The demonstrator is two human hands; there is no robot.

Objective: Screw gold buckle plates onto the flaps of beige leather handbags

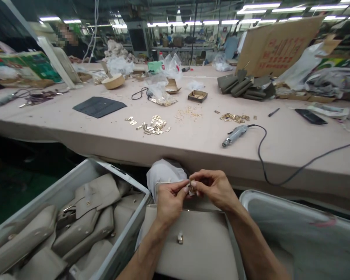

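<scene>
Low in the middle of the head view, a beige handbag [201, 243] lies across the lap with a small metal turn lock [180, 238] on its front. Just beyond the lock, my left hand [169, 200] and my right hand [217, 188] meet with fingertips pinched together. Between them is a small gold-coloured metal plate [192, 189], gripped from both sides and partly covered by the fingers. Similar flat gold plates [155, 125] lie in a loose pile on the table ahead.
A grey bin [125, 173] of beige bags stands at left, another bin [250, 196] at right. On the table [192, 136] lie a corded electric screwdriver [234, 135], gold fittings [236, 117], scattered screws [189, 113], a small box [197, 96] and a dark sheet [99, 106]. A person [75, 44] sits far left.
</scene>
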